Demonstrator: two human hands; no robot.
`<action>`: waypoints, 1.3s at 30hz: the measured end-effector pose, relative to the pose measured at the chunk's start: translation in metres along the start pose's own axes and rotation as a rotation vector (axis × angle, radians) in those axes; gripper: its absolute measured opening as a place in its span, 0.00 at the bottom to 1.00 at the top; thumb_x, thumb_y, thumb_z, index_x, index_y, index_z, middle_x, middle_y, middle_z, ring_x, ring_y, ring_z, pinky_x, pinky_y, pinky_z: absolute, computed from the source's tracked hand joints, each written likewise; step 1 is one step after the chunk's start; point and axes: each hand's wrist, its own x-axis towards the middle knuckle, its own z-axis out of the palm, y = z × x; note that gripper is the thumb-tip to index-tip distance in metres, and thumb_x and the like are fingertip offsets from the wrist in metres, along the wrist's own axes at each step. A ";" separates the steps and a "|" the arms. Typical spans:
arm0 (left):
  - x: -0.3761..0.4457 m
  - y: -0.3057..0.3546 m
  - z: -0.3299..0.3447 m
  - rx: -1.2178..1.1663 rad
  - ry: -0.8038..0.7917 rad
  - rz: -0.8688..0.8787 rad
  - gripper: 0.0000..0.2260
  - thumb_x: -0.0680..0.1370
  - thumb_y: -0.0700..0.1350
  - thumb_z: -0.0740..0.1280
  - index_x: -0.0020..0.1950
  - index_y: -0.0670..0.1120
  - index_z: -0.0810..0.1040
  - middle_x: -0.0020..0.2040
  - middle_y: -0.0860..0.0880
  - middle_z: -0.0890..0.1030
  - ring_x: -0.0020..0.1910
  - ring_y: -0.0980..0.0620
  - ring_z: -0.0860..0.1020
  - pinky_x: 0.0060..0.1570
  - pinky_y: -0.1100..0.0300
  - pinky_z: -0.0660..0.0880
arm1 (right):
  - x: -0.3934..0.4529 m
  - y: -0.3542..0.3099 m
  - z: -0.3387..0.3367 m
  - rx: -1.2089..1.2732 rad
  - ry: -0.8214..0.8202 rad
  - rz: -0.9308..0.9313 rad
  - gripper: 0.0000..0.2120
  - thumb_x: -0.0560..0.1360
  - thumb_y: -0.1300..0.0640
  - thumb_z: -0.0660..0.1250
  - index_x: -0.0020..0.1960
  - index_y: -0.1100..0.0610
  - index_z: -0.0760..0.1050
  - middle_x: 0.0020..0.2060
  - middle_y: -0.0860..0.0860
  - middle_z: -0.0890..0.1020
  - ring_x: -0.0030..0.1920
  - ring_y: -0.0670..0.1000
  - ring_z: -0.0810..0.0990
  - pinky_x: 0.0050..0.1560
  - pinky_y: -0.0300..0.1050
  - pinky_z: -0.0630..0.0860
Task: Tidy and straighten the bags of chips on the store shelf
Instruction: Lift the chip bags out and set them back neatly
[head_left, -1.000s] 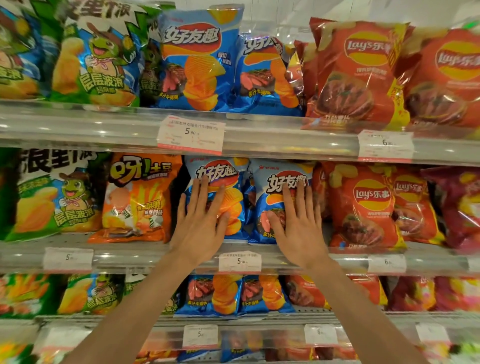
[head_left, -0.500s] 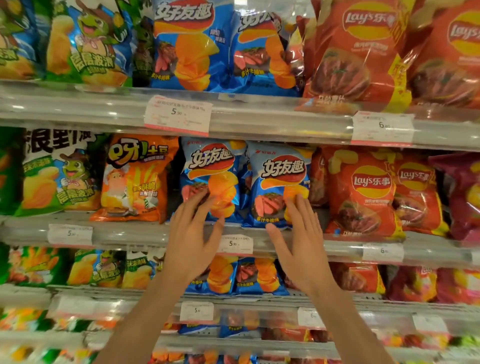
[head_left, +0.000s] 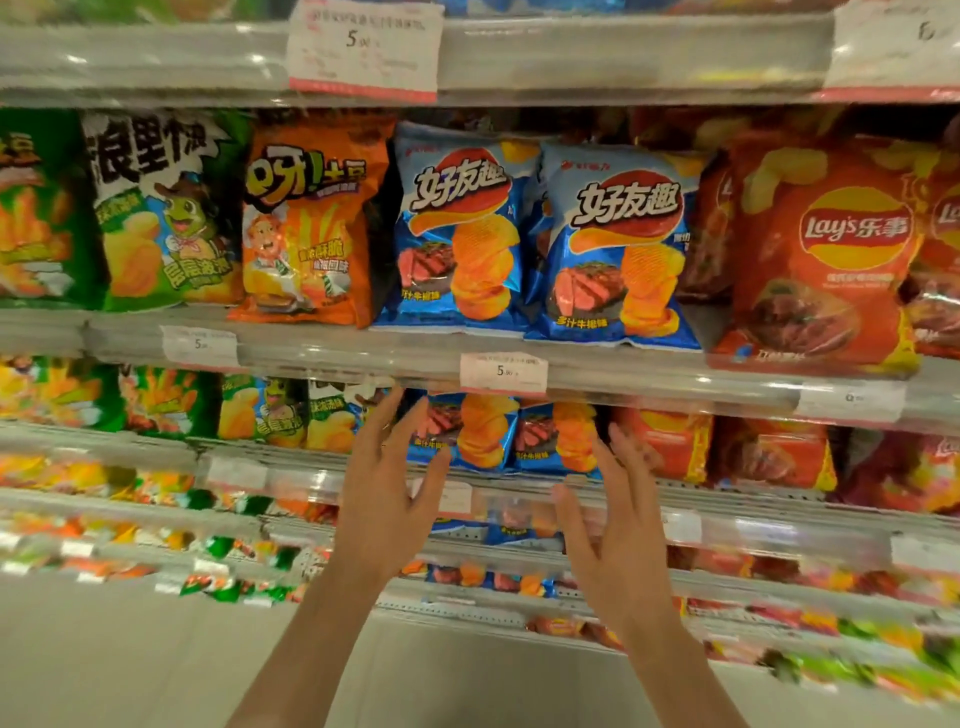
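Observation:
Two blue chip bags stand upright side by side on the middle shelf, the left blue bag (head_left: 457, 234) and the right blue bag (head_left: 618, 249). Below them, on the lower shelf, sit two more blue bags (head_left: 511, 434), partly hidden behind the shelf rail. My left hand (head_left: 387, 493) and my right hand (head_left: 621, 525) are raised in front of that lower shelf, fingers spread, palms facing each other, holding nothing. Neither hand touches a bag.
An orange bag (head_left: 311, 223) and a green-and-white bag (head_left: 166, 213) stand left of the blue ones; red Lay's bags (head_left: 831, 260) stand to the right. Clear shelf rails (head_left: 649, 374) carry price tags (head_left: 503, 371). More shelves of bags run below, blurred.
Both hands have come off the two blue bags on the middle shelf and dropped to the shelf below. My view has tilted downward, so the shelves sit higher in the frame.

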 end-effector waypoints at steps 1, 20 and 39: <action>-0.003 -0.004 -0.003 -0.010 -0.006 -0.031 0.25 0.81 0.56 0.62 0.78 0.51 0.66 0.79 0.50 0.61 0.78 0.50 0.60 0.67 0.42 0.72 | -0.004 -0.001 0.005 0.007 -0.021 0.040 0.28 0.81 0.37 0.55 0.78 0.43 0.58 0.77 0.34 0.55 0.78 0.45 0.60 0.73 0.56 0.67; 0.032 -0.161 -0.170 -0.172 -0.162 -0.009 0.24 0.80 0.57 0.61 0.76 0.56 0.64 0.68 0.54 0.68 0.57 0.49 0.77 0.54 0.49 0.78 | -0.034 -0.161 0.139 -0.036 0.064 0.406 0.29 0.79 0.38 0.58 0.78 0.44 0.60 0.74 0.45 0.66 0.58 0.44 0.76 0.62 0.55 0.77; 0.152 -0.123 -0.197 -0.160 -0.105 0.100 0.24 0.81 0.51 0.65 0.77 0.51 0.65 0.70 0.49 0.70 0.61 0.57 0.71 0.57 0.63 0.67 | 0.128 -0.247 0.124 -0.102 0.151 0.078 0.28 0.79 0.41 0.63 0.75 0.52 0.66 0.66 0.47 0.71 0.60 0.44 0.73 0.61 0.45 0.74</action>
